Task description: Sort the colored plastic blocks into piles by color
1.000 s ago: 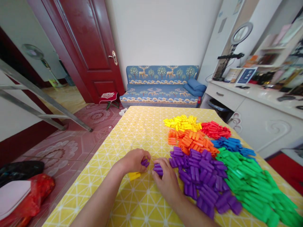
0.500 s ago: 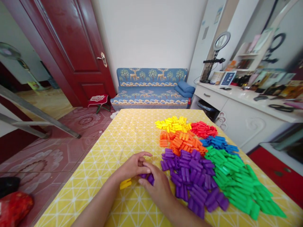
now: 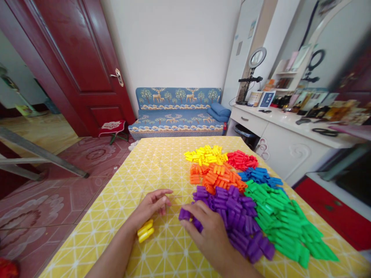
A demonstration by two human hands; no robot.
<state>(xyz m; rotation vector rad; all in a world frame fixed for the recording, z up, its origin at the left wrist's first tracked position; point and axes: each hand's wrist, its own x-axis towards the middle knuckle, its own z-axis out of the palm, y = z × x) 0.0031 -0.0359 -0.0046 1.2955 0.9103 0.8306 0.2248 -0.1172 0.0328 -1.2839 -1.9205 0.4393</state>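
Observation:
My right hand (image 3: 204, 222) pinches a purple plastic tube piece (image 3: 184, 214) between thumb and fingers, at the left edge of the purple pile (image 3: 240, 220). My left hand (image 3: 153, 206) hovers over the yellow patterned tablecloth (image 3: 165, 255), its fingers loosely bent and apart, with nothing seen in it. Beside the left wrist lies a small yellow piece (image 3: 145, 231) of joined tubes. Part of the purple pile is hidden behind my right hand.
Beyond the purple pile are orange (image 3: 218, 177), yellow (image 3: 207, 155), red (image 3: 242, 160) and blue (image 3: 263, 176) piles, with a green pile (image 3: 286, 220) at right. A blue sofa (image 3: 178, 114) stands past the table, and a white dresser (image 3: 284, 133) at the right.
My hands, together around purple pieces before, have moved apart. The right hand has shifted right to the pile with a purple piece; the left has drawn back left, exposing more of the yellow piece.

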